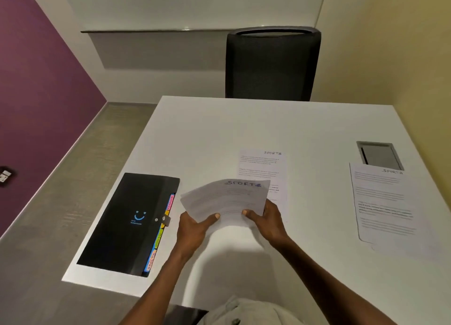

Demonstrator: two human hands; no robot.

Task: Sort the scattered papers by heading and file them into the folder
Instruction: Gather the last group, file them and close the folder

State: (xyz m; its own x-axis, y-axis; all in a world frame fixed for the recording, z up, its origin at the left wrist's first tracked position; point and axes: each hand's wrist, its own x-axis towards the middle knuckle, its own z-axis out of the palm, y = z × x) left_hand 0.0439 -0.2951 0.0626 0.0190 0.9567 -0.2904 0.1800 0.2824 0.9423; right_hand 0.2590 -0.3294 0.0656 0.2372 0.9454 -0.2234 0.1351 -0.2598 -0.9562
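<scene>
Both hands raised above the white bench (219, 129), gripping one fanned stack of papers (227, 200) between them: left hand (192, 229) curled round the stack's lower left corner with the thumb on top, right hand (266, 219) curled round the lower right edge, thumb likewise pressed on the top sheet. Handwritten heading "SPORTS" legible along the top sheet's far edge; sheets bowed and splayed toward the left. Lying flat on the bench just beyond and partly under the held stack, a single sheet (263, 166) also headed "SPORTS". Well apart, near the bench's right edge, another printed sheet (383, 202) with the same heading, its far edge touching a grey recessed panel (378, 155) in the benchtop. To the left of the hands, a black folder (127, 222) lying closed on the bench, smiley mark on its cover, coloured tabs (161, 234) showing along its right side. Beyond the bench, a black mesh chair (271, 63).
</scene>
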